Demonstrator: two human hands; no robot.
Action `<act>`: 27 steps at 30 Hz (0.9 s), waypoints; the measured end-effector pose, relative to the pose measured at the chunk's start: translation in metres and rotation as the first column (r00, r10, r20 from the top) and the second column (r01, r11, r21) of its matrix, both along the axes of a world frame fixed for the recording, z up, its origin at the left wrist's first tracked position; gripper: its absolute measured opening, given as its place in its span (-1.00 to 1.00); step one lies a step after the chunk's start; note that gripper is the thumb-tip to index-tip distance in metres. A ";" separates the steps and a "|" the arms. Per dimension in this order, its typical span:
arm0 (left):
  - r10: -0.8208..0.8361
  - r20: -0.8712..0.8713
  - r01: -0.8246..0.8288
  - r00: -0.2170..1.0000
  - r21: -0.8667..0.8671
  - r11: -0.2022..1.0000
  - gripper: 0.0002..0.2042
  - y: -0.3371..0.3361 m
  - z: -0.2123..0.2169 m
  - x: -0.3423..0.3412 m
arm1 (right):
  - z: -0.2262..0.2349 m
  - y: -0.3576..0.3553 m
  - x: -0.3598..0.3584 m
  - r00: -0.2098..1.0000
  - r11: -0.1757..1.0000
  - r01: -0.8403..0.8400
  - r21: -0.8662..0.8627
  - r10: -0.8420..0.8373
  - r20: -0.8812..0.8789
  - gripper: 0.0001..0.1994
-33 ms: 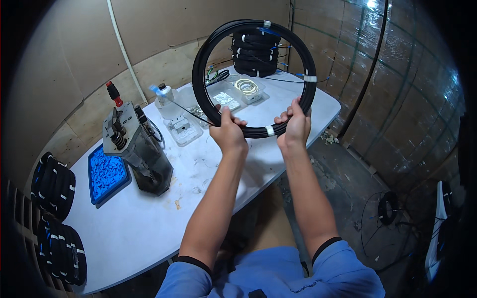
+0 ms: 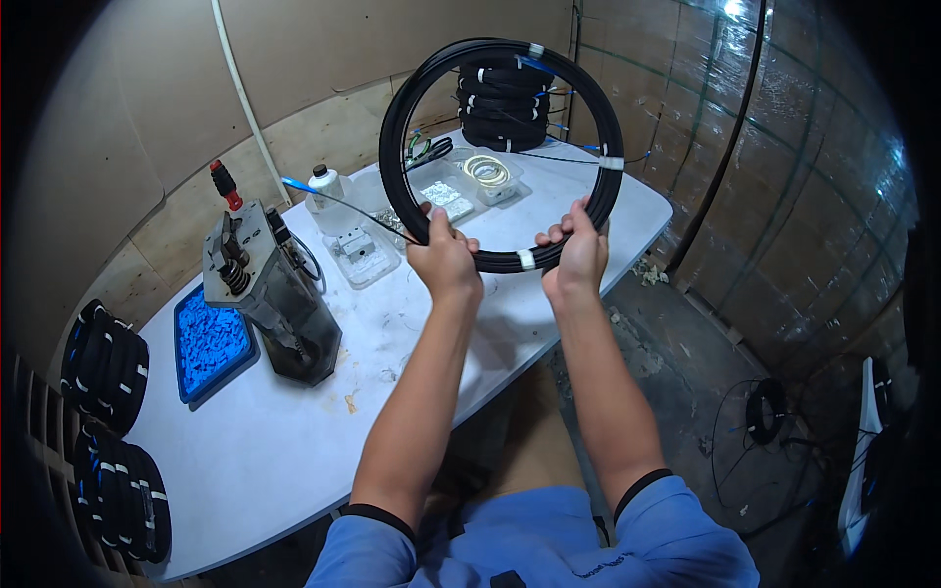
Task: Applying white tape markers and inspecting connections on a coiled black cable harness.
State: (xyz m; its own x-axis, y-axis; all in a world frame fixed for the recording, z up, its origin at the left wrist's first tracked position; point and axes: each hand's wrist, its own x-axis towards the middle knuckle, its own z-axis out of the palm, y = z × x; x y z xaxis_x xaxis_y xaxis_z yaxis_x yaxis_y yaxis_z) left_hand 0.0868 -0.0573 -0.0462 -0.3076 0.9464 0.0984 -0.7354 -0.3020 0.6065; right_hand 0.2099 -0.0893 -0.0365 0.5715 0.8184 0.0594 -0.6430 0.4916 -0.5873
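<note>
Both hands hold up a large coil of black cable (image 2: 394, 147) above the table, tilted so that I look through its ring. White bands wrap it at the top, right side and bottom. My left hand (image 2: 446, 257) is closed round its lower left, thumb upward. My right hand (image 2: 578, 253) grips the lower right, fingers curled round the cable. From beside my left hand a loose cable end with a blue tip (image 2: 300, 186) sticks out leftward, in front of a white bottle with a dark cap (image 2: 325, 182).
On the white table (image 2: 245, 470) stand a metal press-like device (image 2: 284, 304), a tray of blue pieces (image 2: 208, 343) and clear boxes of small parts (image 2: 361, 257). Black coils are stacked at the back (image 2: 505, 108) and the left edge (image 2: 118, 490). Another coil (image 2: 767, 412) lies on the floor at right.
The coil has turned slightly clockwise: its top band moved right, its bottom band left. Both hands shifted a little left with it, and the blue-tipped end, blurred before, now shows sharply.
</note>
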 end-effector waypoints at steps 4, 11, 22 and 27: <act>0.072 -0.283 -0.064 0.957 0.038 0.997 -0.78 0.010 0.025 -0.030 | -0.032 0.014 0.005 0.993 0.992 -0.118 0.031 0.118 0.017 -0.86; 0.127 -0.701 -0.025 0.701 0.155 0.988 -0.87 0.026 0.057 -0.089 | -0.039 0.024 0.024 0.943 0.968 -0.211 -0.137 0.238 0.234 -0.67; 0.216 -0.972 0.190 -0.090 0.196 0.962 -0.78 0.033 0.075 -0.111 | -0.015 0.059 0.063 0.307 0.997 -0.040 -0.072 0.081 0.948 -0.30; 0.231 -0.968 0.194 -0.102 0.209 0.959 -0.81 0.034 0.081 -0.108 | 0.007 0.056 0.031 0.104 0.999 0.024 -0.044 0.041 0.994 -0.41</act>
State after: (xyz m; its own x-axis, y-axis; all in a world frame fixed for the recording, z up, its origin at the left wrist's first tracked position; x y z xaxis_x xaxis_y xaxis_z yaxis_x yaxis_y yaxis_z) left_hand -0.0209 -0.0228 0.0345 0.3109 0.8196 0.4812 0.6079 -0.5607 0.5622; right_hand 0.2409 -0.0329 -0.0294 0.0206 0.8428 0.5378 0.5288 0.4473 -0.7213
